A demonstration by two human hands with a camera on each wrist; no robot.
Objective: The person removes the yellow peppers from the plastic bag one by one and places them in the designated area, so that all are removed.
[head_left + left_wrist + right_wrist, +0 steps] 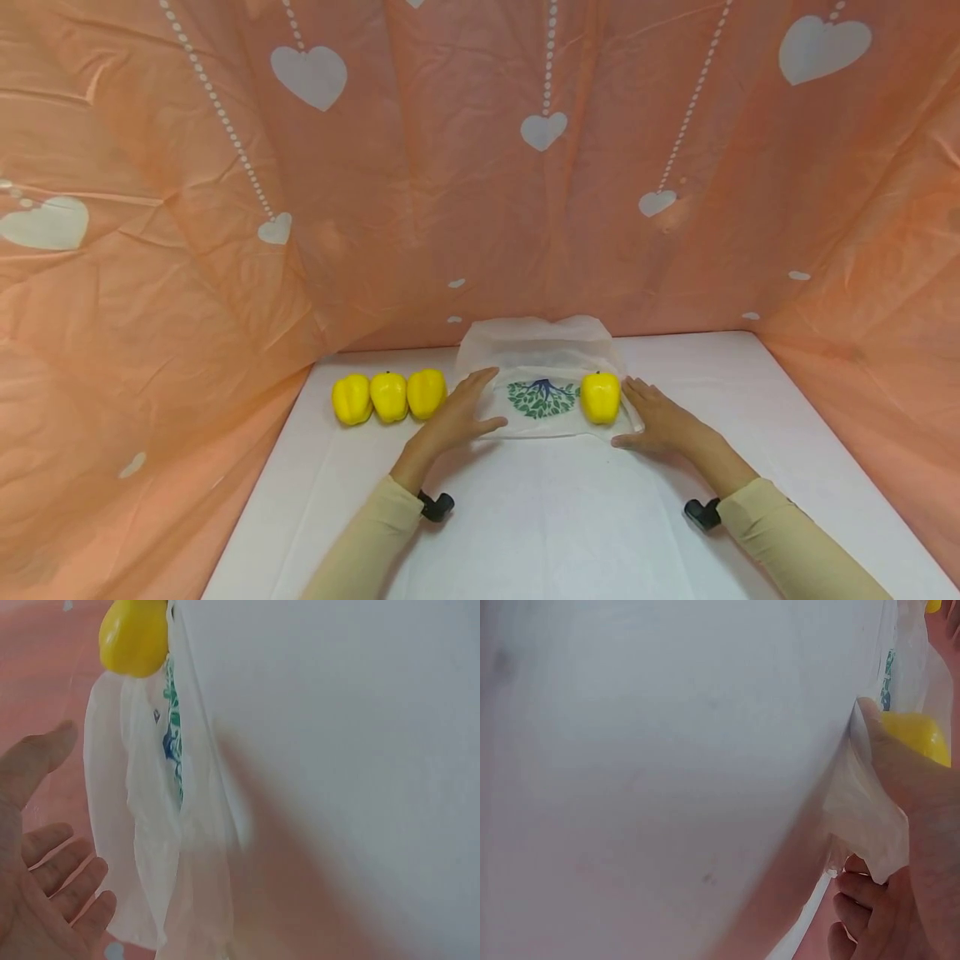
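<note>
A white plastic bag (525,427) with a green and blue tree print lies flat at the back of the table. On its right part sits a yellow bell pepper (600,398). My left hand (459,414) hovers by the bag's left end, thumb and fingers spread, holding nothing. My right hand (660,421) is at the bag's right end, close beside the pepper. Its thumb (885,742) touches the bag's near edge, with loose plastic between thumb and fingers. Three more yellow bell peppers (388,397) stand in a row left of my left hand.
The white table (555,525) carries everything. An orange curtain (480,208) with white hearts hangs behind it and along both sides. Dark wrist cameras (437,507) are strapped on both wrists.
</note>
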